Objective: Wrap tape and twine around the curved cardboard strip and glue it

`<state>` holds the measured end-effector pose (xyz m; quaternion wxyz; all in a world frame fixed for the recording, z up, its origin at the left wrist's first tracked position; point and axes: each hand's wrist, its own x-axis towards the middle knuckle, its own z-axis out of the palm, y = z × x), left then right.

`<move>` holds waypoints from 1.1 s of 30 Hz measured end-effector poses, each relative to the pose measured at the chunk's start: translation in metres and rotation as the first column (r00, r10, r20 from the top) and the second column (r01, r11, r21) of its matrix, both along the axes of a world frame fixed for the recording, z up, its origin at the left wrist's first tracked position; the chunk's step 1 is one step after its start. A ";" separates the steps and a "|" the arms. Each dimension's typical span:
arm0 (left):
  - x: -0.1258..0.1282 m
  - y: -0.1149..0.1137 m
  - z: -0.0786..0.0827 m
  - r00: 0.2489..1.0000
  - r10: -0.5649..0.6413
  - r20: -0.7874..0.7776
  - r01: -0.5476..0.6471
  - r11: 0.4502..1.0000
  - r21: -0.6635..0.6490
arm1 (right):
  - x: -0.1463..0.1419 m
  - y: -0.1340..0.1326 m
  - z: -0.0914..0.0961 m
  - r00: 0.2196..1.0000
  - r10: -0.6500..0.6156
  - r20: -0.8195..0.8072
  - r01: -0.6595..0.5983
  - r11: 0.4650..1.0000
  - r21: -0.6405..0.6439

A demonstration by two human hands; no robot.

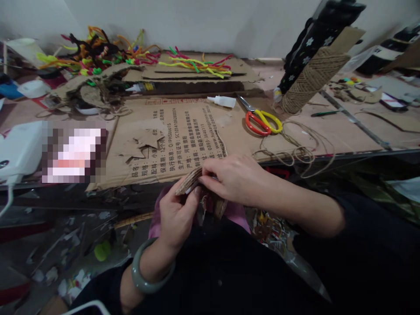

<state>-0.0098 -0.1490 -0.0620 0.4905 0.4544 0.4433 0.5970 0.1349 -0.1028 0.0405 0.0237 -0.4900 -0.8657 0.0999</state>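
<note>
A curved piece wrapped in brown twine [189, 180] is held over my lap, just in front of the table edge. My left hand [175, 215], with a green bangle on the wrist, grips its left end between thumb and fingers. From the right, my right hand [233, 178] pinches the piece near its upper middle; the fingertips are partly hidden. Beyond my hands lies a printed cardboard sheet [131, 127] with a torn patch. Scissors [263, 121] with red and yellow handles and a small white glue bottle [225, 102] rest near its far right corner.
A twine spool [315, 74] leans at the back right, its loose strand [300, 151] looping over the table edge. Colourful pipe cleaners [200, 63] are heaped at the back. At left are a white plugged-in device [22, 148] and a pixelated item [75, 151]. Scraps litter the floor.
</note>
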 end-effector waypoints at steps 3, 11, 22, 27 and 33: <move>0.000 0.001 0.001 1.000 0.006 -0.006 -0.006 1.000 -0.015 | -0.001 0.000 0.000 1.000 -0.002 0.020 0.002 1.000 0.015; 0.002 0.002 0.003 0.995 0.087 -0.039 -0.089 0.995 -0.045 | -0.005 0.001 -0.001 1.000 0.011 0.020 -0.011 1.000 0.020; -0.001 0.000 0.002 0.998 0.015 0.060 -0.010 0.997 -0.083 | -0.004 0.004 -0.001 1.000 0.008 -0.013 -0.008 1.000 -0.028; -0.002 -0.001 0.001 0.998 0.004 0.067 0.000 0.998 -0.061 | -0.003 0.005 -0.001 1.000 0.002 -0.013 -0.002 1.000 -0.029; -0.002 0.002 -0.001 1.000 0.010 0.005 -0.009 0.998 -0.059 | -0.004 0.006 -0.003 1.000 0.006 -0.001 -0.006 0.999 -0.037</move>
